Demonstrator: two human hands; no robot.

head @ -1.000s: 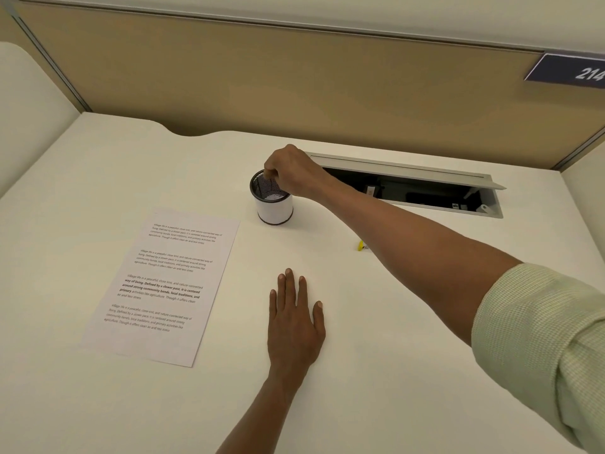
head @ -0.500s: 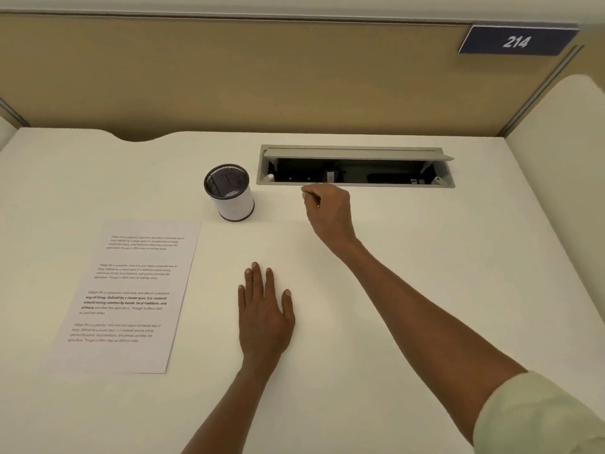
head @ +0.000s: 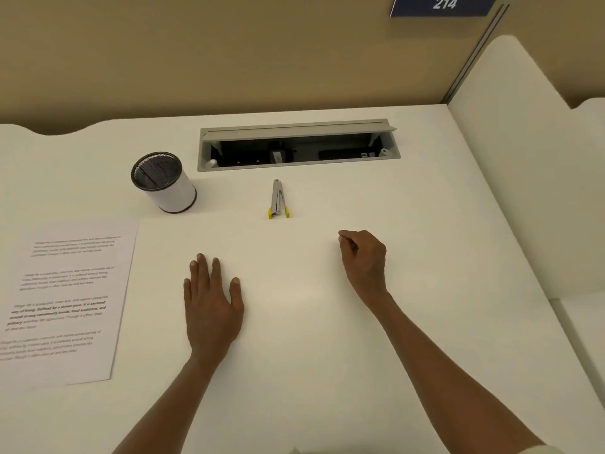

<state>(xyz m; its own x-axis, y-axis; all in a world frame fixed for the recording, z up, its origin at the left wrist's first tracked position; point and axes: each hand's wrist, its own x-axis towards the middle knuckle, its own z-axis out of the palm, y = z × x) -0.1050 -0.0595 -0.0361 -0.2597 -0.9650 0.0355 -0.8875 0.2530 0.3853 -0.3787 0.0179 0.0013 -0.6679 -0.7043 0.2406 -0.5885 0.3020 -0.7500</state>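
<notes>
White "214" on blue sign [head: 443,4]; small thin item [head: 349,244] in right hand [head: 365,262].

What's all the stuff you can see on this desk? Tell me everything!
Desk: one, white, under everything.
Cup: one, white, dark mesh inside, back left.
Printed sheet: one, white, left side.
Metal tool: one, silver with yellow tips, middle.
Hatch: one, grey, open, desk's back.
Sign 214: one, dark blue, top right.
Small thin item: one, dark, pinched, right of middle.
Left hand: one, flat on desk.
Right hand: one, fingers curled, pinching that item.
</notes>
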